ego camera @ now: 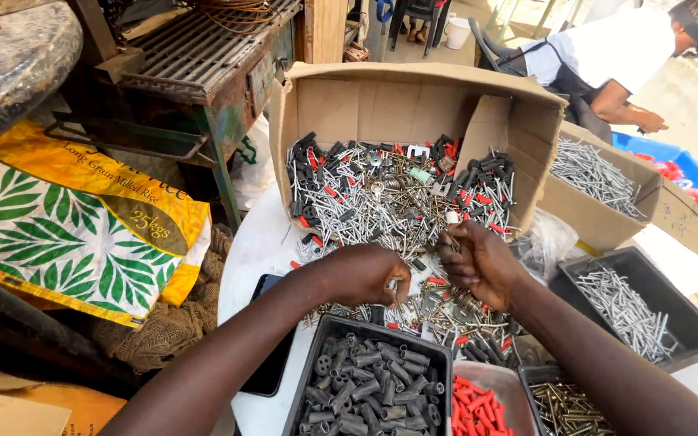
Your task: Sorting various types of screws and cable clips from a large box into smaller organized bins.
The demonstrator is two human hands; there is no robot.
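- My left hand (369, 274) is pinching a thin metal screw (395, 296) between curled fingers.
- My right hand (478, 262) is closing on small fasteners (451, 234), above the mixed hardware pile (389, 198).
- Just below both hands, a black tray (326, 327) is holding ribbed grey plugs (369, 383).

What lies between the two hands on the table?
In the head view, loose mixed screws and plugs lie scattered between the left hand and the right hand.

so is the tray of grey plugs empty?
No, the black tray near the left hand is heaped with grey plugs.
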